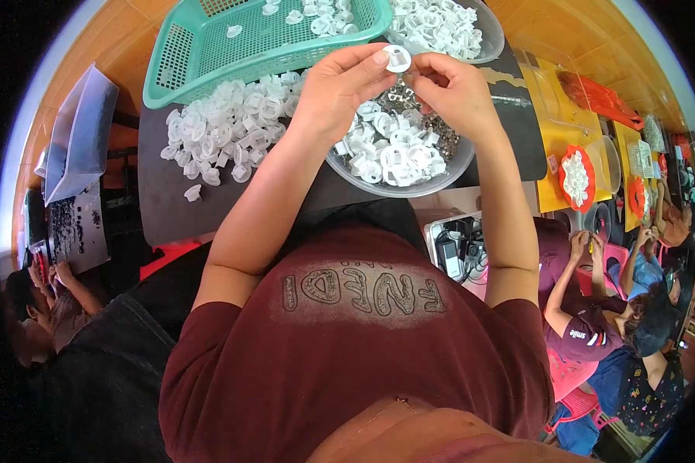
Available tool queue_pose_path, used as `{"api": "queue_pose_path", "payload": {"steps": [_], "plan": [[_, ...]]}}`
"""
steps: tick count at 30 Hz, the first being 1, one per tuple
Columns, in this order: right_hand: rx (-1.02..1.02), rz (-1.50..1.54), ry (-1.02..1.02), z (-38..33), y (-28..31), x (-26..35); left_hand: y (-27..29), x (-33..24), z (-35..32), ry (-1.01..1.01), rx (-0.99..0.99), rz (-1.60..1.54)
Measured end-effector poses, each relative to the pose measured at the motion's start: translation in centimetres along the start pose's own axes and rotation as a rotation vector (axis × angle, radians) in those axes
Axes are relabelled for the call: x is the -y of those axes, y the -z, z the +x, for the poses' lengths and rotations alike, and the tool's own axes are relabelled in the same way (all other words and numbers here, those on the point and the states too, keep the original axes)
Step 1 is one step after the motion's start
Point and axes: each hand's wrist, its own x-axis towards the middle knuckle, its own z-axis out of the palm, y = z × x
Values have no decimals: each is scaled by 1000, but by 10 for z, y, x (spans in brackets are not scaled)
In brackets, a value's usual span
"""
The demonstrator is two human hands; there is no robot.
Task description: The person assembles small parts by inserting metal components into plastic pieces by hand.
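Observation:
Above a clear plastic bowl [421,187], my left hand [330,89] pinches a small white round plastic part [396,59] with a square recess in its face. My right hand [462,91] has its thumb and fingers pressed together just right of that part; what they hold, if anything, is too small to make out. White plastic parts [403,158] fill the bowl's near side, and small metal pieces [398,96] lie behind them. Left of my left wrist, a heap of translucent white plastic parts [228,123] covers the dark table [179,220].
Behind the heap stands a green mesh basket [266,63] with some white parts. Another bowl [493,42] of white parts is at the far right. A tray [440,231] of electronic devices sits near my right elbow. People work at yellow tables [552,174] on the right and another at far left.

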Motion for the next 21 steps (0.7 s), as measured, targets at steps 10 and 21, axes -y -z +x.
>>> {"api": "queue_pose_path", "payload": {"steps": [10, 21], "plan": [[-146, 248, 19, -13, -17, 18, -2, 4, -2, -31, 40, -116], [-56, 600, -138, -15, -2, 11, -12, -1, -7, -102, 34, -108]]}}
